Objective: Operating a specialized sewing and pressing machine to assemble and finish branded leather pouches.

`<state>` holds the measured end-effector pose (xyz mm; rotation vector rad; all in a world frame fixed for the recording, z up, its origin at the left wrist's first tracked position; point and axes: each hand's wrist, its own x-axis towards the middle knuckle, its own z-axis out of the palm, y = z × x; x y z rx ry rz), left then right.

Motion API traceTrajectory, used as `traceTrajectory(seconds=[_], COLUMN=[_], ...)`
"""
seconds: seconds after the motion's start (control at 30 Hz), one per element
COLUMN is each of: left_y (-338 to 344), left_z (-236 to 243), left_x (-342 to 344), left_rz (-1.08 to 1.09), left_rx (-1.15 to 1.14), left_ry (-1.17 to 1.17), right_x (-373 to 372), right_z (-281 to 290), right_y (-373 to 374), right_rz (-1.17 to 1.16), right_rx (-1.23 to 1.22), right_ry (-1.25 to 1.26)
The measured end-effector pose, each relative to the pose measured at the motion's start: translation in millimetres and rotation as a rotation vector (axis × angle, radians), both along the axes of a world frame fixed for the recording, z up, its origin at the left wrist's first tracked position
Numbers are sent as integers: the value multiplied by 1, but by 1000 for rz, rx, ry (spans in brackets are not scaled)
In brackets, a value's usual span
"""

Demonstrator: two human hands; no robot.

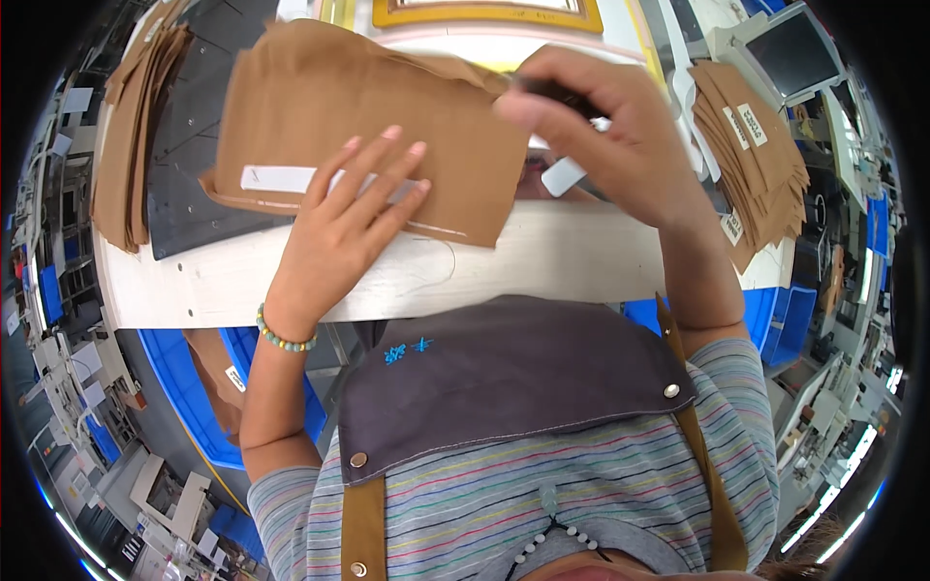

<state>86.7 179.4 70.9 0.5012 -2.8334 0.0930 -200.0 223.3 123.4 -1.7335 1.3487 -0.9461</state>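
Note:
A brown fabric piece (339, 107) with a white label strip (276, 178) lies on the white worktable (542, 261). My left hand (354, 213) rests flat on its lower right part, fingers spread, pressing it down. My right hand (605, 136) is raised at the fabric's right edge, fingers closed around a small dark tool (557, 92) that touches the fabric's upper right corner. A small white object (564, 176) shows just below that hand.
A stack of brown fabric pieces (131, 136) sits at the table's left, beside a dark template board (194, 165). Another labelled brown stack (756, 155) is on the right. Blue bins (189, 387) stand under the table. A machine with a screen (790, 48) is far right.

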Motion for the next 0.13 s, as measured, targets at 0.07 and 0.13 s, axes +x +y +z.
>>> traceTrajectory(seconds=[0.07,0.13], left_y=[23,40], left_z=[-18,-35], left_x=[13,26], left_rz=[138,274], left_rx=[170,287], left_ry=[92,201], right_x=[8,12], right_z=[-15,-25], right_y=[3,4], right_rz=[77,140], right_rx=[140,213], right_ry=[114,280])
